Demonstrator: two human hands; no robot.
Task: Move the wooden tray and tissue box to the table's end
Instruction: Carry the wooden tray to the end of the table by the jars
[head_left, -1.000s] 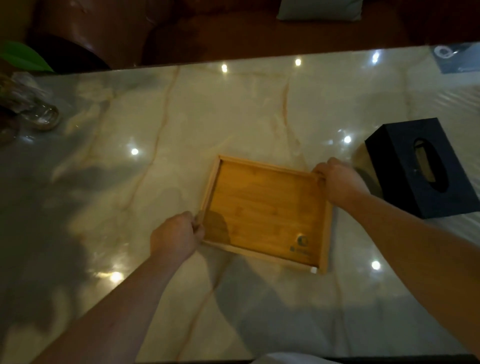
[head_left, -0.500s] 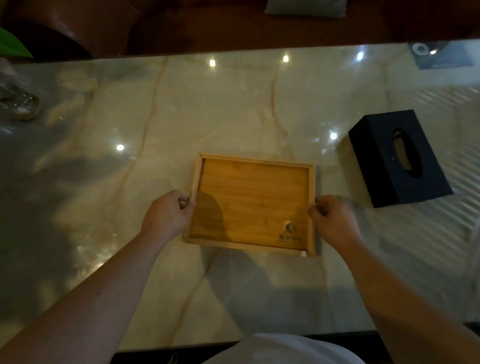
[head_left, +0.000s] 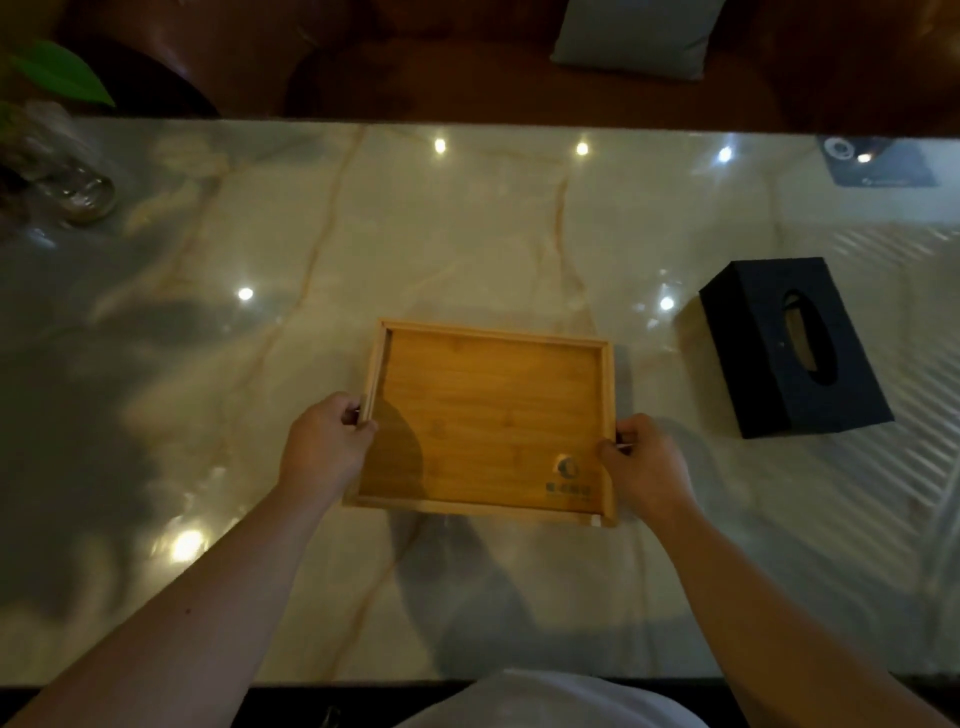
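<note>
The wooden tray lies flat on the marble counter, near the middle of the view and a little toward the near edge. It is empty inside, and a small printed logo sits in its corner at about 5 o'clock.

The left hand is at the tray's left rim, at about 9 o'clock from the tray's middle. Its grip is pinching this rim: the thumb lies on top of the rim and the other fingers curl under the outer side. The right hand is at the right rim, at about 4 o'clock from the tray's middle. Its grip is also pinching the rim, with the fingertips pressed on the outer edge. I cannot tell if the tray is lifted or touches the counter.

The tissue box is black, with an oval opening on top. It stands on the counter at about 2 o'clock from the tray, apart from it, and no hand touches it.

At about 10 o'clock, far from the tray, a glass vase with a green leaf stands at the counter's left end. A dark card lies at about 1 o'clock, near the far edge.
</note>
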